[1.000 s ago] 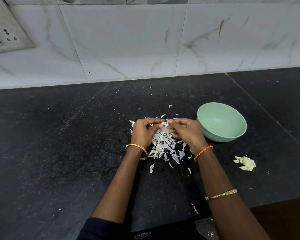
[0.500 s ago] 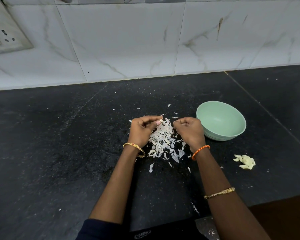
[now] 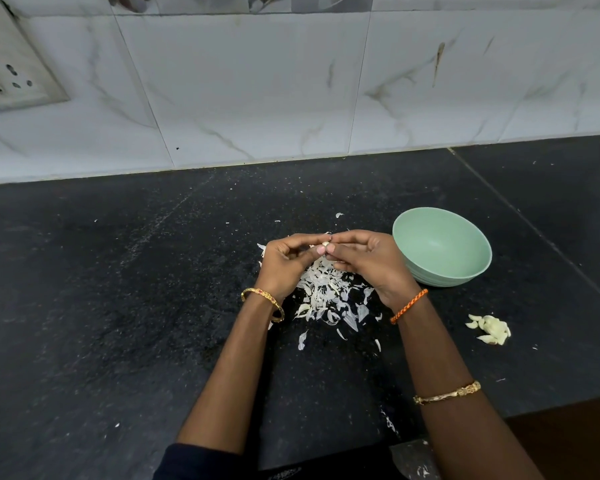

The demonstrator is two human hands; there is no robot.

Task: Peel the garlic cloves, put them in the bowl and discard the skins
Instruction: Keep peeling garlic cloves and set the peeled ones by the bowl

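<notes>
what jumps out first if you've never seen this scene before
Two hands meet over the middle of the black counter, the left hand and right hand both pinching one small garlic clove. Right under them lies a scattered pile of white skins. To the right sits a pale green bowl, and nearer the counter's front edge a little heap of cloves.

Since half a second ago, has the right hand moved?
Yes. The right hand has moved left, away from the green bowl, and now meets the left hand at a garlic clove above the skins.
</notes>
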